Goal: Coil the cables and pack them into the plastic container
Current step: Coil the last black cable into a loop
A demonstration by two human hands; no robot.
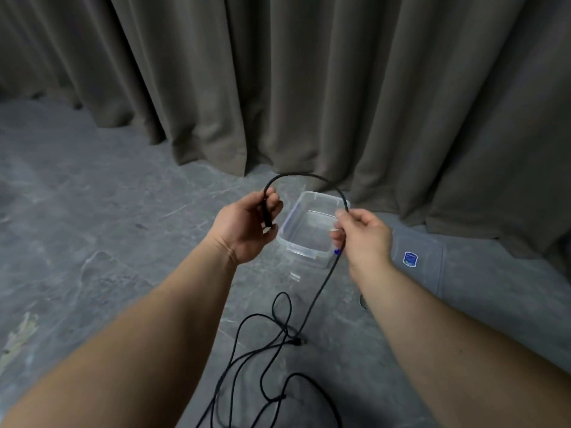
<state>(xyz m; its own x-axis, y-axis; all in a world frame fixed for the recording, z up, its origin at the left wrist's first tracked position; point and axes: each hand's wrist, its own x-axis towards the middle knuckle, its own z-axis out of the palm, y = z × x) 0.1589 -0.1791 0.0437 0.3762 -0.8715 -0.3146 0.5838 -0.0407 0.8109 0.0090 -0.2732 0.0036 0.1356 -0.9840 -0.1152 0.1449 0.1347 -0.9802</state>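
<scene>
A black cable (304, 175) arches between my two hands above a clear plastic container (309, 251) that stands on the grey floor. My left hand (247, 227) grips the cable's plug end, fingers curled round it. My right hand (363, 236) pinches the cable farther along, near a small blue tie. From the right hand the cable drops to the floor and lies in loose tangled loops (272, 359) in front of me. The container holds nothing.
A grey curtain (309, 88) hangs along the back, reaching the floor just behind the container. The container's grey lid (432, 273) with a blue sticker lies to its right. The floor (92, 242) is grey stone.
</scene>
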